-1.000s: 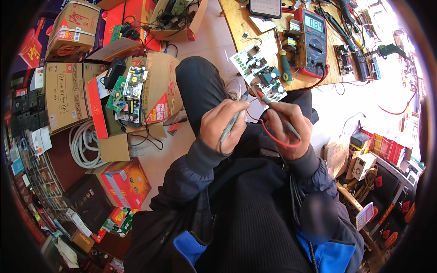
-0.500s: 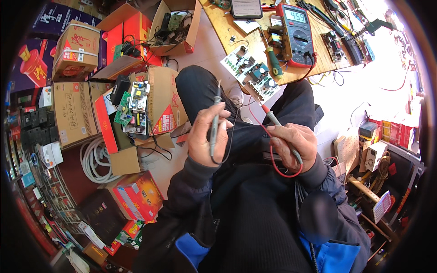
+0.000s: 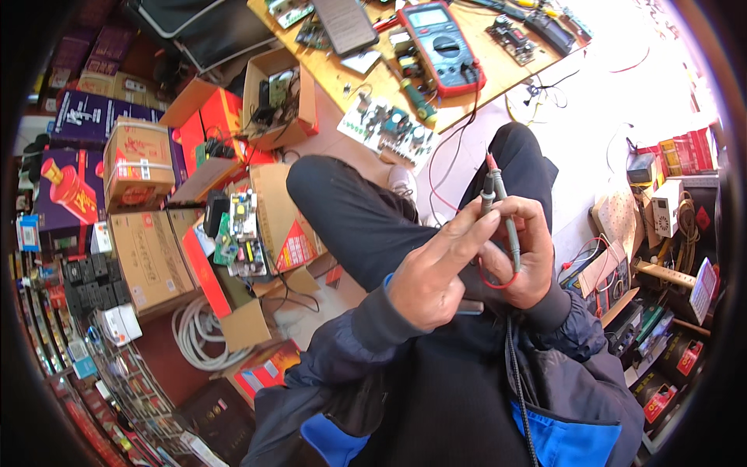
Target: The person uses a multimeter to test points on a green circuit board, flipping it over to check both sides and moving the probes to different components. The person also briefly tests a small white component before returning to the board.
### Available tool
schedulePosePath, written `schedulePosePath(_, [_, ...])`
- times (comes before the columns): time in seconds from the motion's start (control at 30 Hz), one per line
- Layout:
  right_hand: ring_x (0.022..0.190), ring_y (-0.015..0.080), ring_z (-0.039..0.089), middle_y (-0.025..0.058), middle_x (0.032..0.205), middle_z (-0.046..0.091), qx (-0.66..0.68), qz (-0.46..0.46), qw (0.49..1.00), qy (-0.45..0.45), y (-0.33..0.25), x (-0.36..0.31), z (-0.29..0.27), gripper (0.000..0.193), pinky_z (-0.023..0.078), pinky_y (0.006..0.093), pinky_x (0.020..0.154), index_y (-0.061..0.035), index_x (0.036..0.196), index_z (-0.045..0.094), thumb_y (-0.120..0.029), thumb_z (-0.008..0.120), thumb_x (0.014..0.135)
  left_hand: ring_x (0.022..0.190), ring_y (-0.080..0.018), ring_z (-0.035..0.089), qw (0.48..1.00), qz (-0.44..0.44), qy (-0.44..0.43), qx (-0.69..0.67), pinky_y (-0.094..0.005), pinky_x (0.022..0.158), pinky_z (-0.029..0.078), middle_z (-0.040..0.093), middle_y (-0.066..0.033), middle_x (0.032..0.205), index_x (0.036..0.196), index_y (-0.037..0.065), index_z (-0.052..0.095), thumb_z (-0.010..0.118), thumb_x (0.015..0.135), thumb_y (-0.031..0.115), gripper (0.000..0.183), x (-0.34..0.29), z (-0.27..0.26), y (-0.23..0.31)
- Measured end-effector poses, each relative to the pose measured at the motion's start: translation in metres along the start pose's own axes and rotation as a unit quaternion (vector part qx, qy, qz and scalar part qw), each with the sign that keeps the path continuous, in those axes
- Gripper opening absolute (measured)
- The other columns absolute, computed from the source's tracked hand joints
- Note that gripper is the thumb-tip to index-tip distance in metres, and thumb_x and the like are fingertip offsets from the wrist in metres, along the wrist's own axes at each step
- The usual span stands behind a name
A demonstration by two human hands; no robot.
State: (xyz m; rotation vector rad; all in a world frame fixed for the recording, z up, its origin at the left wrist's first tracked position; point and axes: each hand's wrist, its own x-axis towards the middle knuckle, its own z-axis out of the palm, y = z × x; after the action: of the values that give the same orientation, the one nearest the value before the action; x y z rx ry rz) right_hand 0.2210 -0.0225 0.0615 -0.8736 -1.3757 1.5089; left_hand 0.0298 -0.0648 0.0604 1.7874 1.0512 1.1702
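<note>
My two hands are close together above my lap. My right hand (image 3: pixel 533 253) is closed on a grey test probe with a red collar (image 3: pixel 510 226), its tip pointing up and away. My left hand (image 3: pixel 436 280) reaches across and pinches a second grey test probe with a black end (image 3: pixel 488 194), right beside the first. Its lower part is hidden by fingers. A red lead loops below the right hand. Farther off, a white circuit board (image 3: pixel 381 124) with capacitors and a green part juts past the table's near edge. A red-rimmed multimeter (image 3: pixel 445 48) lies on the table.
The wooden table (image 3: pixel 334 86) also bears a green-handled screwdriver (image 3: pixel 419 100), a phone (image 3: pixel 345 23) and several boards. At left stand cardboard boxes (image 3: pixel 156 257), one topped with circuit boards (image 3: pixel 245 233). A coil of white cable (image 3: pixel 198 335) lies near them. Shelves of goods line the right.
My left hand has moved right with its probe, bringing it beside the right hand's probe. The right probe's tip has left the board and turned upward. The view has shifted.
</note>
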Motion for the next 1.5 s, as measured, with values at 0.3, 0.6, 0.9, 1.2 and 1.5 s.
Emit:
schedulePosePath(0.3, [0.079,0.0071,0.053,-0.0011,0.097,0.056,-0.100,-0.064,0.966,0.229,0.005,0.124,-0.068,0.050,0.048,0.0244,0.069,-0.0014,0.137,0.053,-0.008,0.082,0.096,0.122,-0.0263,0.074,0.965,-0.119,0.232,-0.009,-0.0374,0.101,0.059,0.075,-0.0188,0.135,0.147,-0.004,0.063,0.052,0.109,-0.003,0.039,0.000,-0.091,-0.032])
schedulePosePath(0.6, [0.105,0.0202,0.064,0.0149,0.113,0.064,-0.336,0.079,0.922,0.175,0.025,0.204,-0.035,0.087,0.056,0.0355,0.093,-0.0008,0.143,0.047,-0.026,0.101,0.079,0.068,-0.0261,0.058,0.967,-0.052,-0.005,0.251,-0.0411,0.066,0.042,0.061,-0.0026,0.076,0.094,0.013,0.078,0.073,0.073,0.003,0.023,-0.029,-0.087,-0.152])
schedulePosePath(0.9, [0.098,0.0111,0.064,0.0054,0.111,0.065,-0.278,0.215,0.917,0.189,0.017,0.223,-0.025,0.052,0.055,0.0275,0.087,0.0004,0.130,0.058,-0.007,0.090,0.089,0.070,-0.0260,0.056,0.959,-0.161,-0.018,0.232,-0.0427,0.066,0.040,0.056,-0.0019,0.075,0.091,0.015,0.076,0.075,0.070,0.003,0.025,-0.010,-0.124,-0.128])
schedulePosePath(1.2, [0.090,0.0089,0.061,0.0003,0.101,0.064,-0.228,0.236,0.911,0.250,-0.025,0.242,-0.040,0.044,0.052,0.0265,0.082,-0.0039,0.122,0.060,-0.013,0.090,0.092,0.087,-0.0290,0.064,0.924,-0.347,-0.032,0.161,-0.0441,0.081,0.047,0.066,-0.0028,0.085,0.093,0.014,0.078,0.074,0.080,0.010,0.014,0.005,-0.127,-0.019])
schedulePosePath(1.5, [0.089,0.0083,0.063,0.0013,0.104,0.064,-0.225,0.228,0.899,0.298,-0.149,0.227,-0.018,0.039,0.056,0.0259,0.078,-0.0036,0.122,0.060,-0.005,0.087,0.094,0.086,-0.0245,0.074,0.862,-0.495,0.016,-0.114,-0.0385,0.079,0.060,0.071,-0.0100,0.100,0.109,0.006,0.077,0.081,0.092,0.009,0.018,0.075,-0.136,0.079])
